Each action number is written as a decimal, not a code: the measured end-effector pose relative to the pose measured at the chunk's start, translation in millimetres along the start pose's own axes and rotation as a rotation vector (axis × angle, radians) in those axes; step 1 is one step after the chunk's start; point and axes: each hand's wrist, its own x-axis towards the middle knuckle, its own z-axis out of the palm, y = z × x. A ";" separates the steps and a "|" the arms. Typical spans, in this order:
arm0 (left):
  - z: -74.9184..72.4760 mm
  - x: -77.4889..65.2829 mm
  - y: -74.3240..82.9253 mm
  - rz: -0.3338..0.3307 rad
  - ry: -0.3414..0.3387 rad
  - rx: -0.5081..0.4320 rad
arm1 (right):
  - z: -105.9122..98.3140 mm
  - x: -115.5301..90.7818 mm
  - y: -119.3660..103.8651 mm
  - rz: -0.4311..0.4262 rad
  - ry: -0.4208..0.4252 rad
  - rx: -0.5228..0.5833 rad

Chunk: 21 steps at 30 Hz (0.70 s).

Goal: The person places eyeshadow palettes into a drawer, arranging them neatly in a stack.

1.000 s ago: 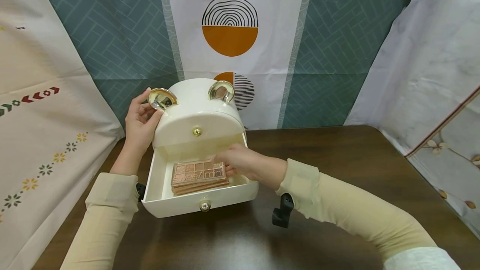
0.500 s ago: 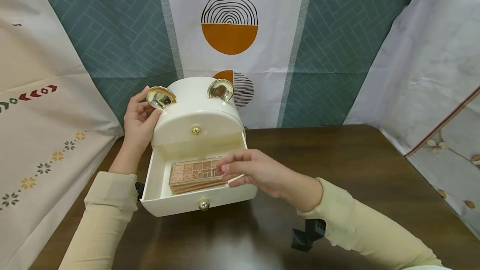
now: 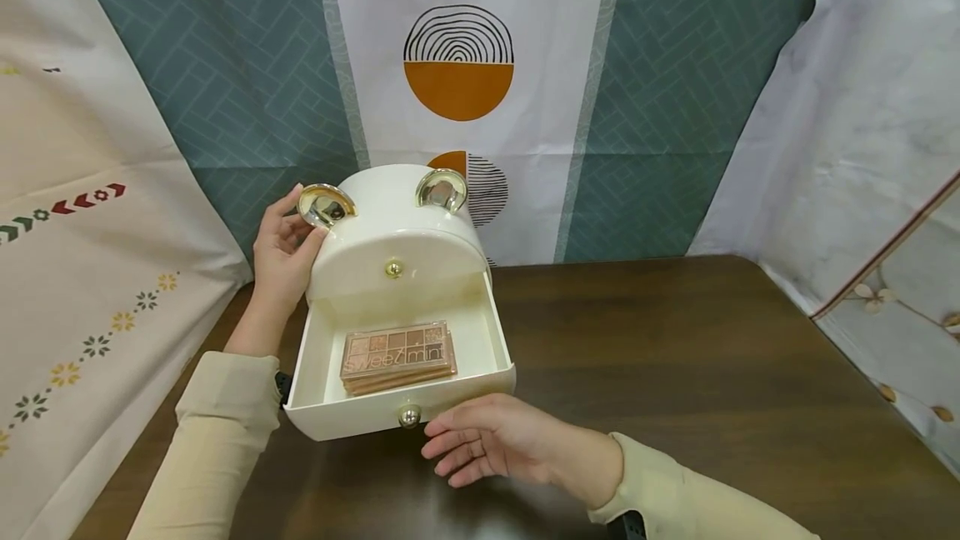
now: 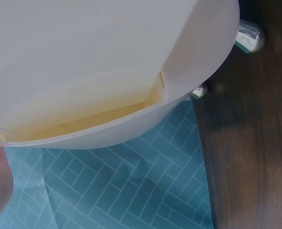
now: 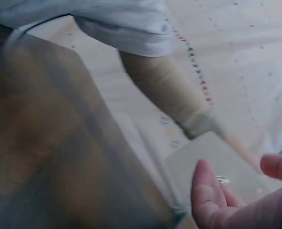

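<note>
A white storage box (image 3: 401,211) with two gold ears stands on the table, its drawer (image 3: 480,332) pulled out towards me. Eyeshadow palettes (image 3: 393,352) lie stacked inside that drawer, a clear-lidded one on top. My left hand (image 3: 281,265) holds the box's left side, thumb and fingers around the left gold ear (image 3: 326,205). Just below the drawer front, my right hand (image 3: 510,444) has relaxed, slightly bent fingers and carries nothing. Its fingertips are close to the drawer's gold knob (image 3: 409,417); I cannot tell whether they touch the drawer.
The dark wooden table (image 3: 637,357) extends to the right of the box. A patterned cloth (image 3: 660,107) hangs behind it, and a pale cloth (image 3: 90,273) borders the left side. Another gold knob (image 3: 393,268) sits on the box's upper front.
My right hand has left the palettes in the drawer and moved out over the drawer's right side, then down in front of it. The left hand keeps its hold on the box.
</note>
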 end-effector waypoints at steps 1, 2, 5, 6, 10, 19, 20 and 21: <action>-0.1 -0.1 -0.5 0.006 -0.002 0.002 | 1.6 3.2 5.0 0.010 0.022 0.014; -0.1 -0.1 -0.8 0.012 -0.003 0.001 | 3.3 6.4 9.4 0.019 0.045 0.028; -0.1 0.2 -1.4 0.024 0.000 0.004 | 8.6 16.4 18.3 0.038 0.093 0.072; 0.0 0.3 -1.4 0.026 0.002 0.007 | 10.0 19.6 20.2 0.039 0.101 0.086; 0.4 0.8 -1.5 0.029 0.001 -0.004 | 14.4 29.9 24.1 0.032 0.126 0.132; -0.3 1.9 -2.3 0.013 0.007 0.013 | 23.2 37.6 24.3 0.005 0.154 0.224; -0.7 1.3 -2.5 0.001 0.003 0.012 | 23.6 38.1 24.8 0.002 0.159 0.230; -1.1 0.5 -2.7 -0.015 -0.004 0.008 | 24.0 38.5 25.3 0.002 0.165 0.235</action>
